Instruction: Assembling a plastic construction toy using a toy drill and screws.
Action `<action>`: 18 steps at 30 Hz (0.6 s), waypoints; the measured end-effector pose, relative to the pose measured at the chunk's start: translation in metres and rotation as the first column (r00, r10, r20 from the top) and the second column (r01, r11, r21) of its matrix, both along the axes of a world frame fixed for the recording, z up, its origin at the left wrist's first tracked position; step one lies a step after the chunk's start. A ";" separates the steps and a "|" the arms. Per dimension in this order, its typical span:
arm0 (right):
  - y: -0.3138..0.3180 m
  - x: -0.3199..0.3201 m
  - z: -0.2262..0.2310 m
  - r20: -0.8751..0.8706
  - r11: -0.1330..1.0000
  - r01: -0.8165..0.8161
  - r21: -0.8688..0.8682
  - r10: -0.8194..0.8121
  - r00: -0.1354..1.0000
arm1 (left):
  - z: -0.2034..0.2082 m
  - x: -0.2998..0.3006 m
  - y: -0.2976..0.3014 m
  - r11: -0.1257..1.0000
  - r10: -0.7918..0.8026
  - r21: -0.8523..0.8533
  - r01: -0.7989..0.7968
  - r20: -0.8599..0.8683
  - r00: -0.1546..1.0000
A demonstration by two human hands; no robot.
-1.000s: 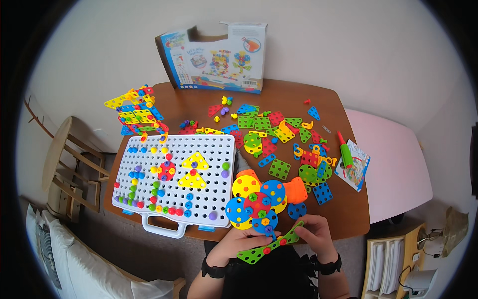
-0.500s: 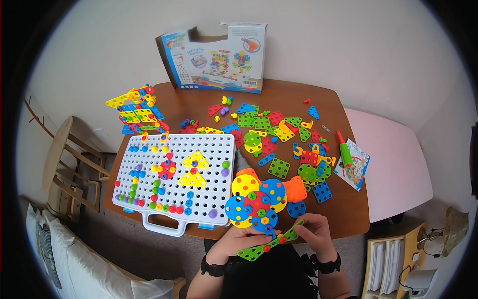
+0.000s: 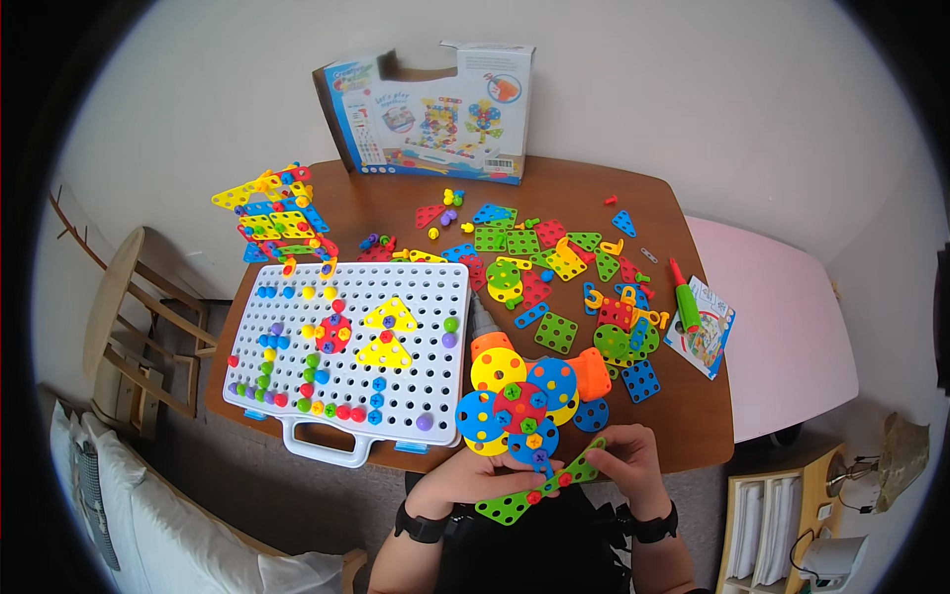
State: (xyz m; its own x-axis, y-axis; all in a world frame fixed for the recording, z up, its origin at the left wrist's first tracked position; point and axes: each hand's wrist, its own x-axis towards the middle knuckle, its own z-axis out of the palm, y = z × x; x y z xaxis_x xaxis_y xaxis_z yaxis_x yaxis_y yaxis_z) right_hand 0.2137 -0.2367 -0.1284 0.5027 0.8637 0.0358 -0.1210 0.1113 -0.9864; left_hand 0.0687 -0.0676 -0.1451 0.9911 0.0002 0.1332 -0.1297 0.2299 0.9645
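Note:
Above my lap I hold a flower-shaped toy model made of perforated plastic plates. Round blue and yellow petals surround a red disc, fixed with coloured screws. Below it, two green triangular plates spread like leaves from a short blue stem, with red screws near the middle. My left hand is closed round the stem area, thumb across the front and fingers partly hidden behind. My right hand pinches the upper tip of the right green plate. Just behind the petals lies an orange toy drill, partly covered by the flower.
A white pegboard case with pegs and plates lies left on the brown table. Behind it stands a yellow, blue and red plate structure. Loose plates, a green screwdriver, a leaflet and a cardboard box are farther back.
The flower model has shifted slightly to the right and tilted a little in my hands. Both hands keep their grip; the things on the table stay put.

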 end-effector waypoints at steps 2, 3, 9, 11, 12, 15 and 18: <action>0.000 0.001 0.000 -0.005 1.000 0.000 -0.009 0.000 1.000 | 0.000 0.001 0.001 0.997 -0.001 0.078 -0.003 0.051 0.999; -0.001 0.002 -0.001 -0.010 1.000 0.001 -0.017 -0.002 1.000 | 0.002 0.000 0.001 0.998 -0.016 0.066 0.014 0.032 0.999; -0.002 0.003 -0.005 -0.006 1.000 0.016 -0.005 -0.016 1.000 | 0.012 -0.003 -0.001 0.997 -0.029 -0.068 0.023 -0.081 0.996; -0.001 0.002 -0.005 -0.015 1.000 0.029 0.001 -0.028 0.999 | 0.014 -0.004 0.000 0.997 -0.054 -0.066 0.048 -0.091 0.994; -0.001 0.001 -0.004 -0.024 0.999 0.041 0.006 -0.041 0.999 | 0.017 -0.005 0.001 0.994 -0.058 -0.101 0.049 -0.088 0.994; -0.001 0.001 -0.001 -0.045 0.999 0.053 -0.011 -0.053 0.998 | 0.022 -0.007 0.003 0.991 -0.072 -0.119 0.062 -0.079 0.994; -0.001 0.000 0.000 -0.037 0.998 0.063 -0.016 -0.063 0.997 | 0.023 -0.007 0.002 0.990 -0.075 -0.123 0.063 -0.093 0.993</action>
State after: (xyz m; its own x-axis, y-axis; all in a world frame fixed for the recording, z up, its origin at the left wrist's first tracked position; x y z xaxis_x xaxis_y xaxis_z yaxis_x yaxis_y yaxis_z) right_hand 0.2142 -0.2376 -0.1282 0.5569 0.8306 0.0034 -0.1513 0.1055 -0.9828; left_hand 0.0614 -0.0651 -0.1224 0.9975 -0.0585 0.0399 -0.0169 0.3499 0.9367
